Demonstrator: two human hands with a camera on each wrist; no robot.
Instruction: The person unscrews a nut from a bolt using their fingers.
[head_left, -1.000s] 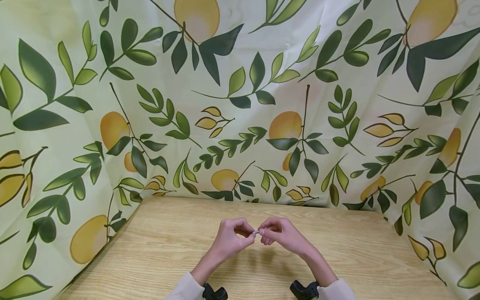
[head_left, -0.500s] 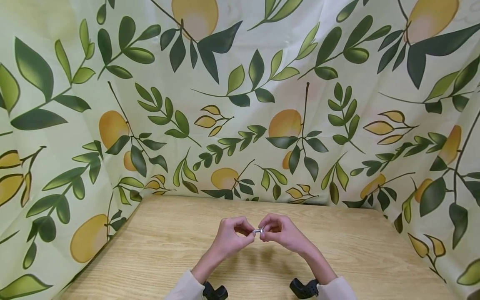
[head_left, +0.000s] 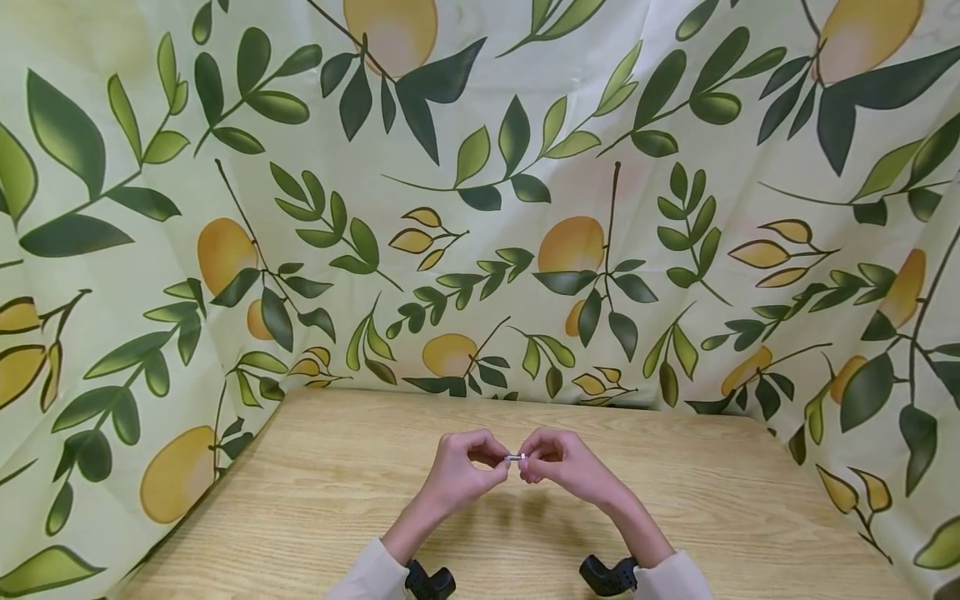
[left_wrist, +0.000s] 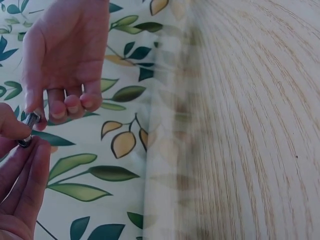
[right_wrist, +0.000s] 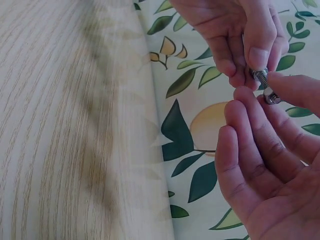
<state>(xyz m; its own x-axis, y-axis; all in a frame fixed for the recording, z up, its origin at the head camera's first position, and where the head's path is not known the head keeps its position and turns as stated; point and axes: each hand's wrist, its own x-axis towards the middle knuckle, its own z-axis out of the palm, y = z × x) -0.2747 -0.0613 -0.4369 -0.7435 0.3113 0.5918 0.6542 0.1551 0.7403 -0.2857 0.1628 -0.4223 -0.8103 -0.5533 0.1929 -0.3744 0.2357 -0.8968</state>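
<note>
A small silver bolt (head_left: 514, 457) with a threaded shank spans the gap between both hands, held above the table. My left hand (head_left: 463, 471) pinches its left end between thumb and fingers. At the other end, my right hand (head_left: 567, 467) pinches a hexagonal piece (right_wrist: 271, 98); whether it is the bolt's head or a nut, I cannot tell. In the left wrist view another silver piece (left_wrist: 24, 142) shows partly between the left fingers. Bare thread (left_wrist: 32, 119) is visible between the two grips. Fingertips hide parts of both ends.
Under the hands lies a light wood-grain table (head_left: 360, 500). Cloth printed with leaves and fruit (head_left: 480, 250) rises at its back and on both sides. Dark wrist mounts (head_left: 609, 577) sit at the pale sleeves.
The right fingertips covered the hexagonal end a second ago, and it came into view half a second ago. They have shifted around it slightly since; the left hand has stayed nearly in place.
</note>
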